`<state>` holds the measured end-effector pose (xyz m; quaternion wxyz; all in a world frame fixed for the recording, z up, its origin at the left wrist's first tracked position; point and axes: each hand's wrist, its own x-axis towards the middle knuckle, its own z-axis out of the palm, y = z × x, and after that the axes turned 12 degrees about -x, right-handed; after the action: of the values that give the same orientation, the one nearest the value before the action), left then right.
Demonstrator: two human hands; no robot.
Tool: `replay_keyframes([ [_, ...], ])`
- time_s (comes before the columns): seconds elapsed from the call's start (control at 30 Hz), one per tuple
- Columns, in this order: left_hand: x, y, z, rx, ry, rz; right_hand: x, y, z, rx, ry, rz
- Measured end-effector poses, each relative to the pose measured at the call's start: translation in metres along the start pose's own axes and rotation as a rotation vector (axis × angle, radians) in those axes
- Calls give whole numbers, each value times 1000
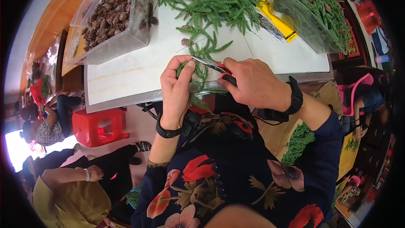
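Observation:
My left hand point(176, 86) pinches a green artificial pine sprig point(201, 76) between thumb and fingers, near the front edge of the white table. My right hand point(259, 82) is closed round the red and black handles of needle-nose pliers point(214, 64). The pliers' jaws reach left to my left thumb and fingertips, at the sprig. What lies between the jaw tips is too small to make out. Just beyond my hands, a brown pine cone point(184, 42) rests beside more green sprigs.
A clear plastic bin point(141, 38) of pine cones stands at the left. Pine sprigs point(211, 0) heap at the back, beside a yellow packet point(278, 19) of wires. Another clear bin point(301, 27) with greenery is at right. A red stool point(99, 126) and co-workers sit nearby.

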<state>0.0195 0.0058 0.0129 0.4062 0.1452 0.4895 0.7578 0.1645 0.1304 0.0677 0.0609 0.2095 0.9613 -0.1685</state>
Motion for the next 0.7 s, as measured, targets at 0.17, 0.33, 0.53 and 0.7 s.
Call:
replay_keyframes([
  [0.17,-1,14,4,-9,-26,-47,6,16,0,47,61,-111],
  [0.33,3,14,-13,-61,-177,-215,11,24,-5,122,21,-236],
  [0.53,2,14,-10,-162,-189,-287,7,24,-2,168,-18,-200],
  [0.7,-2,12,-6,-79,-149,-221,6,27,-2,220,5,-148],
])
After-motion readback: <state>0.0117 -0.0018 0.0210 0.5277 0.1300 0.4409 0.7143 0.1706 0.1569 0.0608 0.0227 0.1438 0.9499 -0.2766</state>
